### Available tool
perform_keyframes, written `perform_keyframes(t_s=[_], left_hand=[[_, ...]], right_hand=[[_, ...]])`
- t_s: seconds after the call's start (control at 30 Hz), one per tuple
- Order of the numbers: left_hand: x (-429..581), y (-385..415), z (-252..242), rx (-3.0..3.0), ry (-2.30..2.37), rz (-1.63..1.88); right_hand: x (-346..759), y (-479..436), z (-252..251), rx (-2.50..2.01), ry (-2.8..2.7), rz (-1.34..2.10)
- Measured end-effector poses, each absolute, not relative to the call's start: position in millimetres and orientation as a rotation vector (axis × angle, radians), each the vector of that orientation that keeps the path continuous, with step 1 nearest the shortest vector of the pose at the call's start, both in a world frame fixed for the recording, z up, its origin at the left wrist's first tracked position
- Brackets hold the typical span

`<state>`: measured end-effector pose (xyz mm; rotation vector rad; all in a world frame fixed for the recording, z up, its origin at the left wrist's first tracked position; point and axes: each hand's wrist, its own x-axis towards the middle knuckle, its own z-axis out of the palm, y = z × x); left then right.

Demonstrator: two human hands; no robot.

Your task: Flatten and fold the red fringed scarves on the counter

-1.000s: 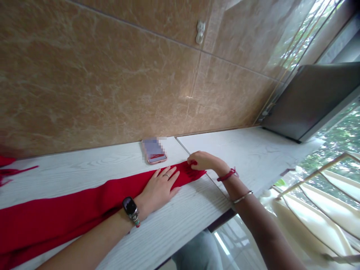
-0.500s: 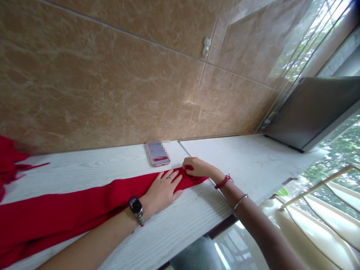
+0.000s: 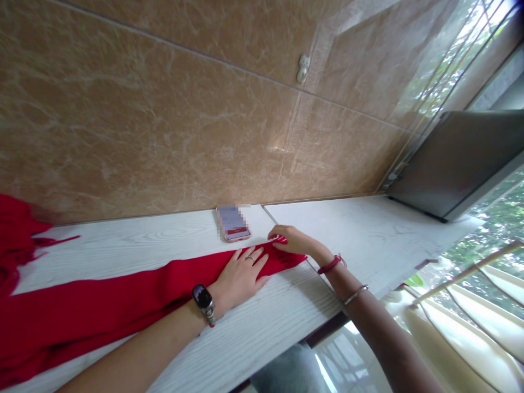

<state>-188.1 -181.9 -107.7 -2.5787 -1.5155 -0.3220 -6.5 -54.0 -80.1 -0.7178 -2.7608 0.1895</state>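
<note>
A long red scarf (image 3: 123, 295) lies lengthwise across the white wood-grain counter, its fringed end at the right. My left hand (image 3: 239, 278) rests flat on the scarf near that end, fingers spread, with a ring and a dark watch showing. Just beyond it, my right hand (image 3: 292, 240) is curled over the fringe (image 3: 280, 240), its fingertips and thumb closed about some strands. White gaps of counter show between the strands there. The right palm and part of the fringe are hidden under the hand.
A phone (image 3: 236, 233) lies on the counter (image 3: 327, 218) behind my hands, by the brown tiled wall (image 3: 184, 125). More red fabric (image 3: 20, 240) is bunched at the far left. A grey box-shaped appliance (image 3: 454, 164) stands at the right, near windows. The counter's front edge runs below my right forearm.
My right hand has loosened a little from a tight curl, and fringe strands now show under its fingers. My left hand stays flat on the scarf. The view has shifted slightly.
</note>
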Motion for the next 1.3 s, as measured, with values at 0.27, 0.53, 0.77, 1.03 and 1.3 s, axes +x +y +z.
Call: perform_keyframes(t_s=[0.27,0.53,0.77,1.03,1.3], left_hand=[[-189,-183,-106,-2.588,-1.516,-0.287],[-189,-183,-107,-2.584,-1.505,-0.324],[-188,-182,-106,-2.590,-1.513,-0.293],[-189,-183,-106,-2.600,-1.511,-0.309],[-189,-183,-106,-2.590,-1.508,-0.333]], right_hand=[[14,-41,-82,-1.123,-2.837,0.152],[20,-50,-66,-0.857,-2.624,0.174],[-7,-61,-76,-0.810,-2.929,0.214],[27,-53,-59,-1.041,-2.759,0.119],[-7,-75,-67,-0.921,-3.035,0.157]])
